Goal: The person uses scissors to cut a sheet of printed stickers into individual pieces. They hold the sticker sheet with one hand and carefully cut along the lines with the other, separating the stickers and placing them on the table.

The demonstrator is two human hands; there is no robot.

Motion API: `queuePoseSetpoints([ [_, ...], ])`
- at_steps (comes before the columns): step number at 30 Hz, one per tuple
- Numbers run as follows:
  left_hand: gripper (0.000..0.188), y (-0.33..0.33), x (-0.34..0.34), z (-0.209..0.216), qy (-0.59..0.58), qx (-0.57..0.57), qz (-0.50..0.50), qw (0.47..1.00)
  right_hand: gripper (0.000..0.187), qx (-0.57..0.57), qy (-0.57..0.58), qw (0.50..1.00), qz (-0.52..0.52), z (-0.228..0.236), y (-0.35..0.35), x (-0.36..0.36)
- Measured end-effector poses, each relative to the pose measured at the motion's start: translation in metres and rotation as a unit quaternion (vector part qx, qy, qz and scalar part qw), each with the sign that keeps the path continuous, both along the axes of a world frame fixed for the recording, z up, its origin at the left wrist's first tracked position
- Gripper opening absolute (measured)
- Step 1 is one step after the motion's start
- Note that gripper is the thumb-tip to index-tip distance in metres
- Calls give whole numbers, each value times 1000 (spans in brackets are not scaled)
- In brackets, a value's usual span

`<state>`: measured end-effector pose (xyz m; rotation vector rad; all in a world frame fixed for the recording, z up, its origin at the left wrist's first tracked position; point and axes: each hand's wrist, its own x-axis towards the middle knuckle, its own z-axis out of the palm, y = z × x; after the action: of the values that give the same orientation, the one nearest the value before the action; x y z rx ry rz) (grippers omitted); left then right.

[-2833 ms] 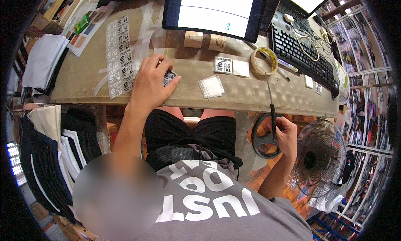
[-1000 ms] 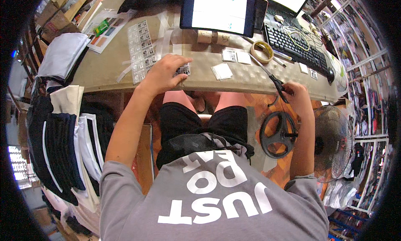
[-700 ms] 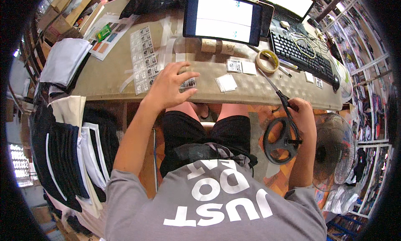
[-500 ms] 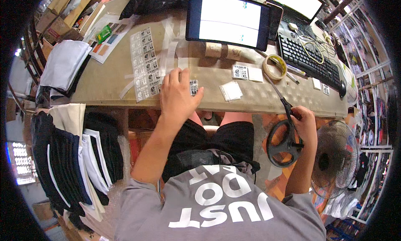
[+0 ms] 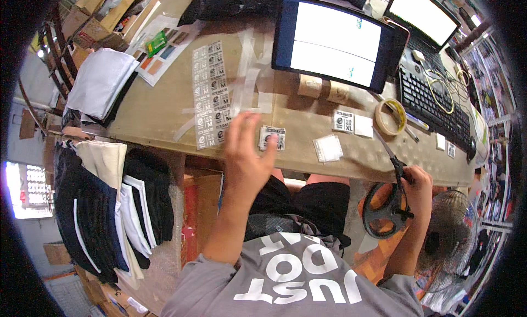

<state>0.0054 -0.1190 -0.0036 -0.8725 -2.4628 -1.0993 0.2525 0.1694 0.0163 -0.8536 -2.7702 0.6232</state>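
My left hand (image 5: 247, 160) hovers over the near table edge, open, with its fingers stretched and slightly blurred. Beside its thumb lies a small stack of cut printed labels (image 5: 269, 131). Just beyond the fingers are sheets of uncut printed labels (image 5: 208, 81), and pale translucent strips (image 5: 241, 92) stretch away from me. In my right hand (image 5: 420, 186) are scissors (image 5: 384, 210) with large black handles, held at the table edge. Their blades lie over the tabletop, pointing toward a roll of tape (image 5: 380, 119). Another label pile (image 5: 343, 121) and some blank white labels (image 5: 328, 148) lie between my hands.
A tablet-like screen (image 5: 335, 42) stands at the back, with a keyboard (image 5: 433, 97) and laptop (image 5: 422, 15) to its right. Folded white cloth (image 5: 101, 81) sits at the left corner. Dark and white garments (image 5: 99, 207) hang below. A fan (image 5: 447, 240) stands at lower right.
My left hand has lifted off the labels, uncovering more of the small stack. My right hand still holds the scissors. The whole view has shifted and tilted.
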Motion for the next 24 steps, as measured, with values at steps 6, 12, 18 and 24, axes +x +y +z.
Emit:
queuePoseSetpoints([
  [6,47,-83,-64,-2,13,-211,172,962,5,-199,114,973,-41,-12,-14,11],
  [12,35,-85,-71,-13,7,-187,169,968,19,-203,114,972,-24,-11,-33,6],
  [18,27,-86,-81,-16,-6,-133,167,977,29,-37,8,999,2,13,-8,-9],
  [24,23,-75,-83,-14,-24,-122,181,976,25,37,-9,996,79,22,4,-29],
])
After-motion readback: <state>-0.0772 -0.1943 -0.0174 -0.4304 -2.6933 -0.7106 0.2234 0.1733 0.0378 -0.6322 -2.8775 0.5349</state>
